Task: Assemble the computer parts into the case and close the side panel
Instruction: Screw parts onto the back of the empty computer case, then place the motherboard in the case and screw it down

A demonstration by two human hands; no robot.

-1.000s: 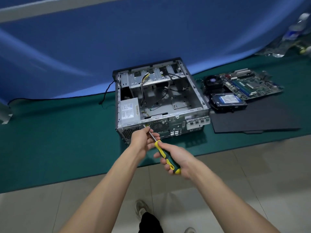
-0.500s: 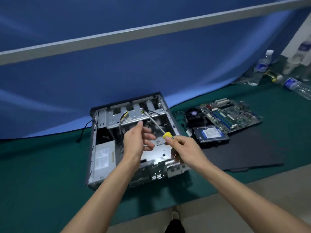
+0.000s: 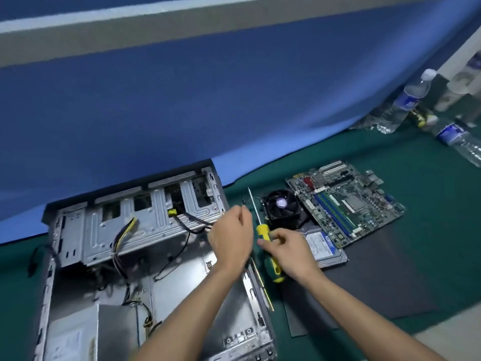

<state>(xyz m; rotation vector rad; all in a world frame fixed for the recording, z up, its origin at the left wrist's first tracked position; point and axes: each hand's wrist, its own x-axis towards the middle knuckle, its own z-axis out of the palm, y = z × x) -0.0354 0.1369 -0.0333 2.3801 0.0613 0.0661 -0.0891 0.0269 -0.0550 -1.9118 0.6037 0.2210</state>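
The open metal computer case lies on its side on the green mat, with cables and a power supply inside. My right hand grips a yellow-and-green screwdriver whose shaft points up and away. My left hand hovers over the case's right edge with curled fingers; whether it holds anything is hidden. To the right lie a CPU cooler fan, a motherboard and a hard drive, the drive on the dark side panel.
A blue backdrop rises behind the case. Several plastic water bottles lie at the far right on the green mat. Pale floor tile shows at the lower right.
Both hands moved right from the case's interior to its right edge near the fan. The screwdriver now points away and up. My view came closer and lower over the case.
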